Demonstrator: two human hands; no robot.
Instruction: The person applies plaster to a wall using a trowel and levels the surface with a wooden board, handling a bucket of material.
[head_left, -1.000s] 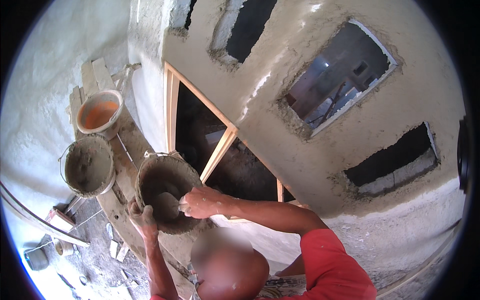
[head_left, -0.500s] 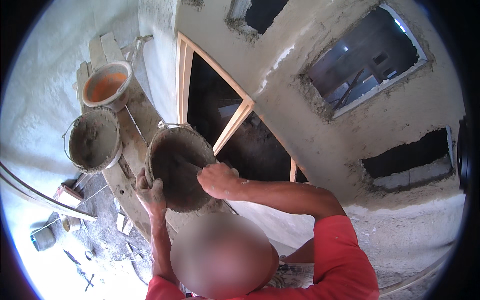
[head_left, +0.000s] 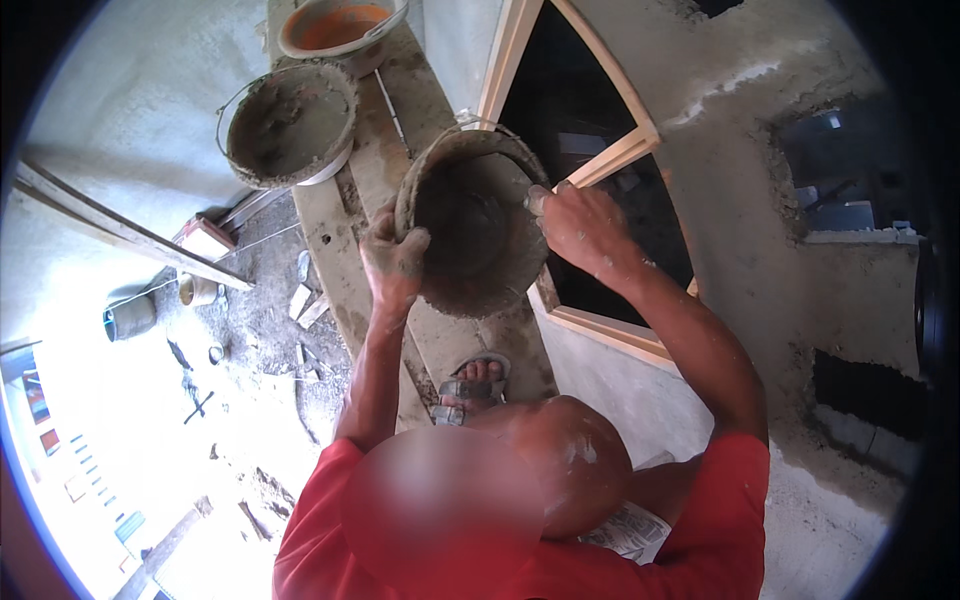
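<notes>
My left hand (head_left: 393, 258) is closed on the near left rim of a mortar-crusted bucket (head_left: 490, 292), thumb over the edge. The bucket is tipped so its dark, coated inside faces me; a wire handle rises at its far side. In my right hand (head_left: 592, 232) is a trowel (head_left: 503, 178), gripped by its handle at the bucket's right rim. Its blade lies against the inner wall and is partly lost in shadow. Beyond to the left stands a second bucket (head_left: 342, 165) holding grey mortar, and behind it a basin (head_left: 300, 45) with an orange inside.
Mortar-stained planks (head_left: 375, 150) carry the buckets, with my sandalled foot (head_left: 475, 385) on them. A thin rod (head_left: 393, 112) lies beside the basin. On the right, a wooden frame (head_left: 610, 160) borders a dark opening in the plastered wall. Below left, the ground holds scraps and a pail (head_left: 130, 318).
The view has shifted, bringing my knee and foot into sight. My right hand has drawn the trowel from the bucket's middle to its right rim. My left hand still holds the rim.
</notes>
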